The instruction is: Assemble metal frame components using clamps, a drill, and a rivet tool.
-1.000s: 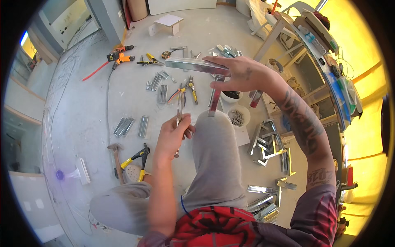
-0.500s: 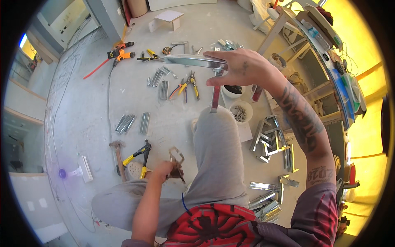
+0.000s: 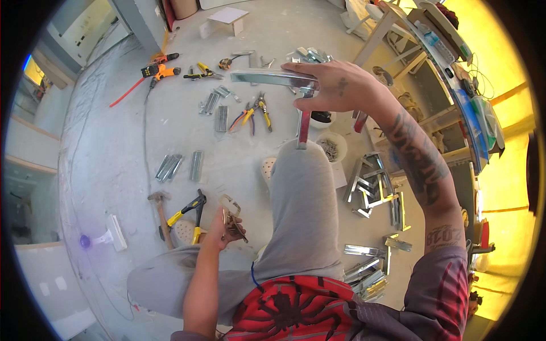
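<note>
My right hand is closed round a bent frame of galvanised metal channel. One arm of the frame reaches left from my grip, and the other runs down so that its end rests on my raised knee. Low on the left, my left hand holds a worn metal locking clamp with a C-shaped jaw. Its exact build is partly hidden by my fingers. Beside that hand lie a yellow-and-black long-handled tool and a hammer with a wooden handle.
Cut metal channel pieces lie in bundles on the floor. Pliers and snips, orange drills and a white tub of screws are ahead. Assembled metal brackets lie right. A cluttered workbench lines the right side.
My left hand has turned, bringing the clamp more into sight and a little higher. The channel frame's lower leg has shifted slightly right on my knee, still in my right hand.
</note>
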`<act>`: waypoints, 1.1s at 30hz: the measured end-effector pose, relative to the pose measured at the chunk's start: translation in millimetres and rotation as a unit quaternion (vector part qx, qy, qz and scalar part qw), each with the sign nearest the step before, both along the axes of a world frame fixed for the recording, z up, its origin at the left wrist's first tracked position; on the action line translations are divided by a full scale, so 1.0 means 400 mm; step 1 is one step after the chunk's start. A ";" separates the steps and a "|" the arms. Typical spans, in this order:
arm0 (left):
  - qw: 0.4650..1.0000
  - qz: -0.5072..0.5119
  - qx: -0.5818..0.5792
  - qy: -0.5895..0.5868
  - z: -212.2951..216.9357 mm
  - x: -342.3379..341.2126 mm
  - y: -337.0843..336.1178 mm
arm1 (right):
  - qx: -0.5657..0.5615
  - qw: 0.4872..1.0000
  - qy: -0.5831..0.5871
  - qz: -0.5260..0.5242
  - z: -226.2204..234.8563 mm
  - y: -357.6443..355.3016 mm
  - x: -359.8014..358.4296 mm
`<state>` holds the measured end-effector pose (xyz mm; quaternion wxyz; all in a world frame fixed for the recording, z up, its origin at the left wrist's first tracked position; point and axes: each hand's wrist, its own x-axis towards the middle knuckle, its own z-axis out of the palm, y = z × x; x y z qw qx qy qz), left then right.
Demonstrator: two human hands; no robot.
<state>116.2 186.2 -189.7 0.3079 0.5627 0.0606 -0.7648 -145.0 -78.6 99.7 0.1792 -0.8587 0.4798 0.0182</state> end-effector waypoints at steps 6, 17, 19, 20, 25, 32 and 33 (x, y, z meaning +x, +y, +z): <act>0.980 0.003 -0.137 -0.146 0.109 -0.029 -0.103 | -0.084 0.993 -0.064 0.050 -0.015 0.011 -0.013; 0.902 -0.011 -0.409 -0.137 0.235 -0.050 -0.244 | -0.169 0.985 0.020 -0.002 -0.003 0.067 -0.043; 0.901 -0.007 -0.414 -0.129 0.238 -0.052 -0.246 | -0.169 0.985 -0.027 0.015 -0.004 0.059 -0.063; 0.903 -0.002 -0.411 -0.124 0.238 -0.051 -0.246 | -0.124 0.989 -0.072 0.042 -0.003 0.046 -0.070; 0.912 0.007 -0.399 -0.096 0.236 -0.048 -0.237 | -0.069 0.995 -0.051 0.048 -0.002 0.002 -0.081; 0.868 -0.009 -0.475 -0.146 0.250 -0.078 -0.225 | -0.191 0.979 -0.058 0.043 -0.009 0.041 -0.033; 0.861 -0.009 -0.485 -0.151 0.252 -0.083 -0.225 | -0.229 0.973 0.001 0.031 -0.005 0.050 -0.022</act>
